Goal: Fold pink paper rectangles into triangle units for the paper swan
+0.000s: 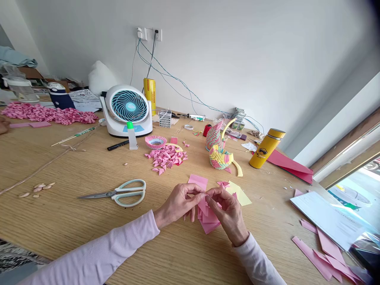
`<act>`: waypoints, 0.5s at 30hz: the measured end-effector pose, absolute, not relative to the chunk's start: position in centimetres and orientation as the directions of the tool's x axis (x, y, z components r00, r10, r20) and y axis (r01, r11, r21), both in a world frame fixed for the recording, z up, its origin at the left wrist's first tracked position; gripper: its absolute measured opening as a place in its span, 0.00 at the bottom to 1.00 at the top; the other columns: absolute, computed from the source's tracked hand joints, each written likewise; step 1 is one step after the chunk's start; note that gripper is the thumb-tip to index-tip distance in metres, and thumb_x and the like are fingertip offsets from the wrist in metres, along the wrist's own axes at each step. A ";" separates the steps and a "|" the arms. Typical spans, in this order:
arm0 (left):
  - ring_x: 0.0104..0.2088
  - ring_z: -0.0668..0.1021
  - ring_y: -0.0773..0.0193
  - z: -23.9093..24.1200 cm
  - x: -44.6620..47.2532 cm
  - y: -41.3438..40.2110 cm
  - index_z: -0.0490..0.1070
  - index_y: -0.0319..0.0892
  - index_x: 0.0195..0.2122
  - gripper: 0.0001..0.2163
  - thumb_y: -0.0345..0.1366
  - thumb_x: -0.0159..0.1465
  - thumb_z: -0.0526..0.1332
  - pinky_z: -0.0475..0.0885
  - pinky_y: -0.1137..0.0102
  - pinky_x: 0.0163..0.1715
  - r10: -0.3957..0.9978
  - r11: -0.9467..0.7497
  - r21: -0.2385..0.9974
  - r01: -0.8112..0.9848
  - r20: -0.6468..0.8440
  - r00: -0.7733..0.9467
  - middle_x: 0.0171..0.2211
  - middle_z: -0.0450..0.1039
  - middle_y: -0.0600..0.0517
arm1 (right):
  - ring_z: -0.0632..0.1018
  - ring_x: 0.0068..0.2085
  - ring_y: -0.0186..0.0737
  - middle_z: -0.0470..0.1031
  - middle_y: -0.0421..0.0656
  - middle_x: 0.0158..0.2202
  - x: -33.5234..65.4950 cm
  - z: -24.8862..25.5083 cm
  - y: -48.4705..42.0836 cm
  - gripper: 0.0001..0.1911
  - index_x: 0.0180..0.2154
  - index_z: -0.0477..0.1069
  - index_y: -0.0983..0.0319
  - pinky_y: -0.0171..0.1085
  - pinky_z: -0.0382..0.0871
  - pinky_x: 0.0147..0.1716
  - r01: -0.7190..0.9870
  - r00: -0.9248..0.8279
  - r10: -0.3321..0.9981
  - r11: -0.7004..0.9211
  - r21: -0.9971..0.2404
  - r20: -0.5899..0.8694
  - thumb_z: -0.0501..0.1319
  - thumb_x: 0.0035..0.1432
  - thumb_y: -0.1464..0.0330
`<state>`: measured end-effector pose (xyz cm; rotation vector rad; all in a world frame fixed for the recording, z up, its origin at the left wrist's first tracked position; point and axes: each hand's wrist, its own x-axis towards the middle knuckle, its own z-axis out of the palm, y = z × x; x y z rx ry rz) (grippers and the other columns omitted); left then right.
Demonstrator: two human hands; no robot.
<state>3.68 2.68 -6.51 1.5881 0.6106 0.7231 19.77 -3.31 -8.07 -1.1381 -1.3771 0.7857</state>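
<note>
My left hand and my right hand meet over the table, thumbs and fingertips pinched together. Between them is a small piece of pink paper, mostly hidden by the fingers. Beneath the hands lie loose pink paper sheets. A pink square sits just beyond the left fingers, while yellow paper sheets and a few folded pink triangles rest past the right hand. Scissors with pale handles lie left of my left hand, blades pointing left.
Farther back are a pile of folded pink pieces, a pink paper bowl, a glue bottle and a fan. Folded-paper models and a yellow flask stand right. Pink strips lie at the right edge; another person's hand shows far left.
</note>
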 end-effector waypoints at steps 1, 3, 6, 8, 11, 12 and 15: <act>0.10 0.70 0.71 -6.4 3.7 2.6 0.70 0.36 0.37 0.12 0.42 0.62 0.59 0.58 0.81 0.08 0.741 -0.146 0.989 -0.013 0.118 0.661 0.14 0.69 0.56 | 0.71 0.30 0.36 0.73 0.41 0.30 19.8 -8.0 -3.4 0.07 0.35 0.72 0.61 0.34 0.66 0.29 0.175 0.094 0.942 0.303 -0.937 0.322 0.62 0.57 0.64; 0.11 0.70 0.71 -6.4 3.7 2.6 0.71 0.36 0.36 0.12 0.42 0.62 0.59 0.57 0.81 0.08 0.741 -0.170 0.985 -0.021 0.142 0.656 0.16 0.71 0.55 | 0.72 0.31 0.36 0.73 0.41 0.30 19.8 -7.9 -3.4 0.08 0.36 0.73 0.61 0.34 0.66 0.31 0.130 0.097 0.952 0.278 -0.952 0.292 0.62 0.58 0.63; 0.15 0.73 0.70 -6.4 3.7 2.6 0.71 0.36 0.35 0.11 0.41 0.63 0.58 0.61 0.79 0.12 0.729 -0.223 0.974 -0.039 0.193 0.657 0.20 0.74 0.52 | 0.71 0.31 0.35 0.72 0.41 0.28 19.8 -7.6 -3.4 0.12 0.31 0.73 0.62 0.34 0.66 0.33 0.071 0.116 0.964 0.232 -0.970 0.239 0.59 0.60 0.60; 0.17 0.74 0.69 -6.5 3.7 2.5 0.71 0.36 0.35 0.11 0.40 0.63 0.58 0.65 0.78 0.16 0.720 -0.271 0.962 -0.031 0.224 0.657 0.21 0.75 0.51 | 0.70 0.29 0.35 0.71 0.40 0.26 19.8 -7.5 -3.3 0.14 0.28 0.72 0.63 0.33 0.65 0.32 0.043 0.123 0.971 0.202 -0.978 0.206 0.59 0.60 0.59; 0.20 0.75 0.68 -6.5 3.7 2.4 0.73 0.36 0.34 0.10 0.39 0.63 0.58 0.68 0.76 0.21 0.720 -0.346 0.938 0.012 0.257 0.644 0.22 0.75 0.51 | 0.70 0.28 0.34 0.70 0.39 0.24 19.9 -7.5 -3.1 0.14 0.28 0.71 0.63 0.32 0.64 0.29 0.003 0.110 0.982 0.156 -0.988 0.156 0.62 0.56 0.58; 0.20 0.76 0.68 -6.6 3.7 2.4 0.73 0.37 0.33 0.10 0.38 0.63 0.58 0.69 0.76 0.23 0.724 -0.368 0.930 0.028 0.267 0.637 0.22 0.75 0.51 | 0.70 0.27 0.34 0.70 0.39 0.24 20.0 -7.5 -3.0 0.14 0.29 0.71 0.63 0.32 0.64 0.28 -0.006 0.101 0.984 0.149 -0.989 0.148 0.63 0.55 0.58; 0.22 0.77 0.66 -6.6 3.7 2.4 0.74 0.37 0.33 0.09 0.38 0.62 0.58 0.70 0.75 0.25 0.732 -0.411 0.910 0.058 0.291 0.616 0.23 0.76 0.51 | 0.70 0.28 0.33 0.70 0.40 0.25 20.2 -7.7 -2.9 0.14 0.30 0.71 0.63 0.32 0.64 0.28 0.004 0.068 0.985 0.160 -0.987 0.160 0.64 0.54 0.58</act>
